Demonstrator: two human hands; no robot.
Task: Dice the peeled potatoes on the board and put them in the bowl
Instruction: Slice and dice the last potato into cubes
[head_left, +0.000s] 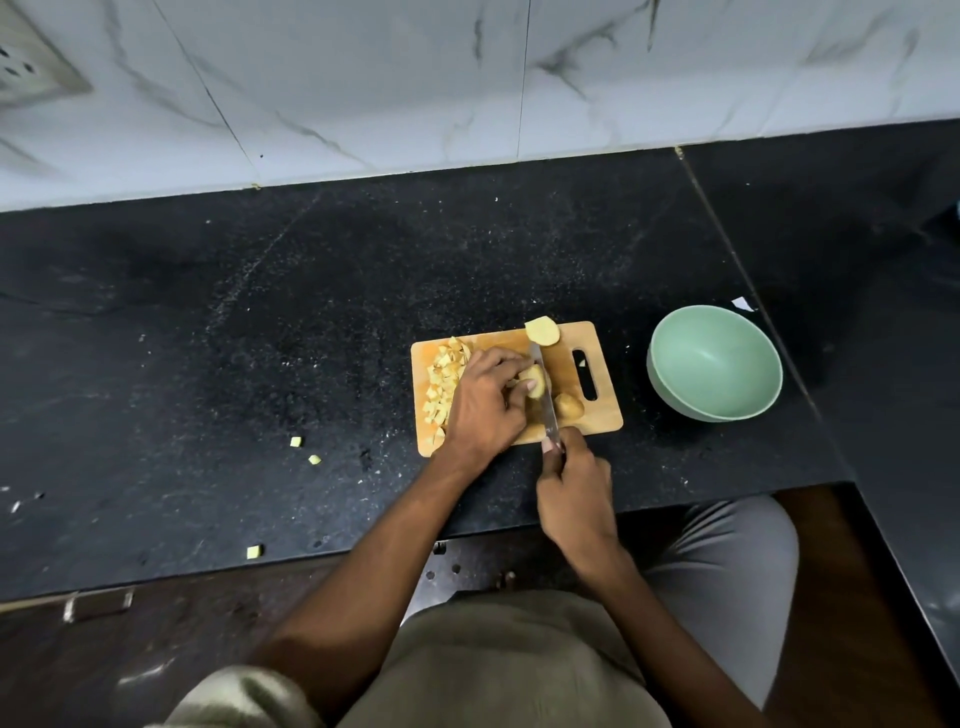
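potato (535, 382) sits mid board (563, 364), partly hidden under the left hand (485, 402), whose fingers curl over it and pin it down. knife (545, 400) blade runs along the potato's right side, tip end pointing away from the person; whether the edge is in the flesh or just against it is hard to tell. right hand (574, 493) grips the knife handle at the board's near edge, handle fully hidden in the fist, forefinger out along the spine. potato half (543, 331) lies at the far edge of the board, hanging slightly over it. small piece (569, 406) just right of the blade, near the handle slot. dice pile (444, 382) on the left part of the board, its right side hidden by the left hand. green bowl (714, 361) to the right of the board, apart from it, inside looks bare. 3 stray dice (296, 441) on the black counter (260, 338) well left of the board, 1 near the front edge. grey socket plate (31, 67) on the marble wall at top left, cut off by the frame and blurred. white scrap (743, 304) behind the bowl, too small to identify.
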